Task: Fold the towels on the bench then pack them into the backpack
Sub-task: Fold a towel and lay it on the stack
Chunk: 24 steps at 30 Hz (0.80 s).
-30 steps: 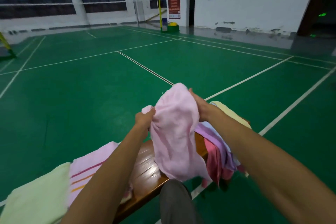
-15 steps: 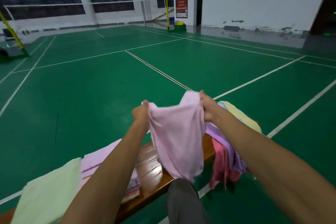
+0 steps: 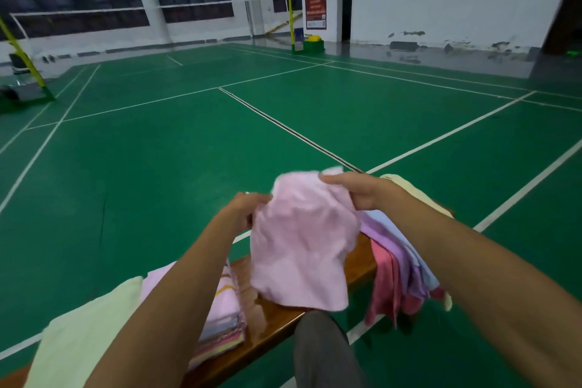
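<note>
R hand [image 3: 359, 190] shifted in twd L since 0.5s ago | both pinching pink towel [image 3: 302, 242] top edge, L hand [image 3: 248, 206] curled on corner | hanging over bench [image 3: 362, 264]

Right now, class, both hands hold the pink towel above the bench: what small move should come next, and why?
Probably draw the left hand and right hand apart to spread the pink towel; it hangs bunched and crumpled above the bench, not yet flat enough to fold.

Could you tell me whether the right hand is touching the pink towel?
Touching. The head view shows the right hand pinching the pink towel's upper edge, fingers curled over the cloth.
</note>
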Motion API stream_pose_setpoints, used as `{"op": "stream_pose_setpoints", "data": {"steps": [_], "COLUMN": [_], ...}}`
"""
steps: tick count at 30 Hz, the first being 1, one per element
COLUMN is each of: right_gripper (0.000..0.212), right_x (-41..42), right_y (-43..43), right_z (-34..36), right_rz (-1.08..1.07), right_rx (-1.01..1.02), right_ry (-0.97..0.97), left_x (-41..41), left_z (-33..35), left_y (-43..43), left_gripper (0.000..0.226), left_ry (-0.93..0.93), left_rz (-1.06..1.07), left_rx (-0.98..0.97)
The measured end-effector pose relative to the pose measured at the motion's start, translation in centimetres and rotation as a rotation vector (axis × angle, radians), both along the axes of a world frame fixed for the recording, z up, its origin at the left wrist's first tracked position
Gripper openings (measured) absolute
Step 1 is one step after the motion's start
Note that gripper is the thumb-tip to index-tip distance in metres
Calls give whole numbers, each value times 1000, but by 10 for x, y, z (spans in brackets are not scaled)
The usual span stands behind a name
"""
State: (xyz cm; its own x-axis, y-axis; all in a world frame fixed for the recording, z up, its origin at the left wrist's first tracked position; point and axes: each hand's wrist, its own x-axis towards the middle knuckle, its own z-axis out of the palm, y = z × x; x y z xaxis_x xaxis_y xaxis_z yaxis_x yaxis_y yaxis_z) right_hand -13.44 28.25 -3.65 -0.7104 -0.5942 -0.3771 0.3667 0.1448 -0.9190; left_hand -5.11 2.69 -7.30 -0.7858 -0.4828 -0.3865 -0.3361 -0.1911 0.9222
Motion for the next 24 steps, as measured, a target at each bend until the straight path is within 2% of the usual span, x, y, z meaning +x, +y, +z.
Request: {"op": "stream_pose_setpoints", "data": {"steps": [1,3,5,8,9,12,14,17,19,20,22,23,24], "right_gripper": [34,18,19,34,33,37,45,48,43,44,50,56,65], "right_x": [0,-4,-8,-15,-16,-23,-29,-25,-26,-29,-37,-39,-40], "right_y": [2,5,9,9,9,12,13,10,11,12,12,12,12], "right_z": [2,11,13,-1,-2,1,3,7,9,8,6,7,9], "right_rz": [5,-194,-352,-381,-411,-522,-575,-568,-542,-565,-664,-706,-713], "right_rx": [-5,-180,-297,-101,-97,-194,-196,-3,61,39,-113,-159,-176], "right_ry": [25,16,-11,84,96,85,107,157,165,155,111,99,93], "left_x": [1,1,1,2,0,-3,-1,-1,-3,-4,-4,-4,-3], "left_z": [-1,3,5,-8,-12,-8,0,11,15,18,23,25,27], "left_y": [0,-1,-5,-12,-17,-23,-22,-23,-26,-26,-22,-22,-24], "left_gripper": [42,39,31,32,34,59,59,68,77,70,31,22,24], "left_ry": [-7,88,79,-61,-67,-8,-16,-53,-58,-39,60,104,136], "left_rz": [11,158,280,221,203,258,325,313,205,144,113,155,206], "left_rx": [-16,16,-11,-23,-16,-59,-129,-262,-208,-139,-41,-30,-25]}}
